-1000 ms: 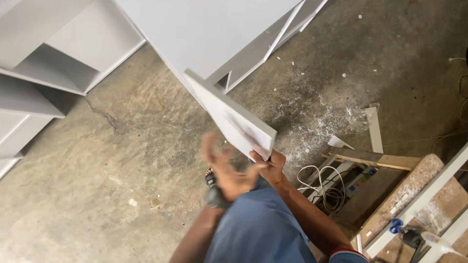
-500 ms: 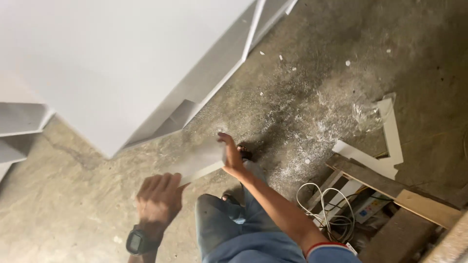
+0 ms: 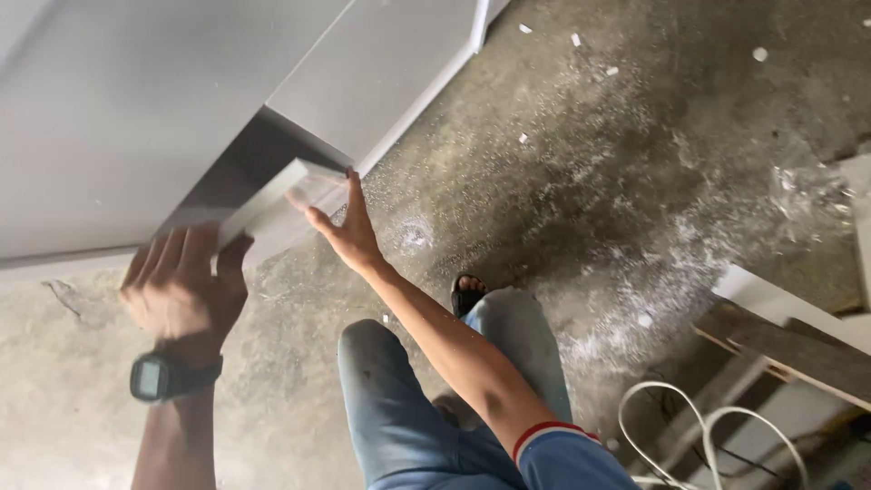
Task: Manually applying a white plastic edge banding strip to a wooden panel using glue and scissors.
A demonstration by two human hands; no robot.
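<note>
I hold a narrow white board edge-on against the underside of a large white cabinet panel. My left hand, with a black digital watch on its wrist, grips the board's near end, fingers curled over it. My right hand presses flat against the board's far end, fingers spread, where it meets a second white panel. My legs in blue jeans stand below, one sandalled foot on the concrete.
Rough concrete floor strewn with white dust and chips. At the right lie wooden planks and white offcuts, with a loop of white cable near the bottom right.
The view has moved closer to the cabinet. Both hands have risen with the board, carrying it from floor level up against the big panel; my left hand now grips its end.
</note>
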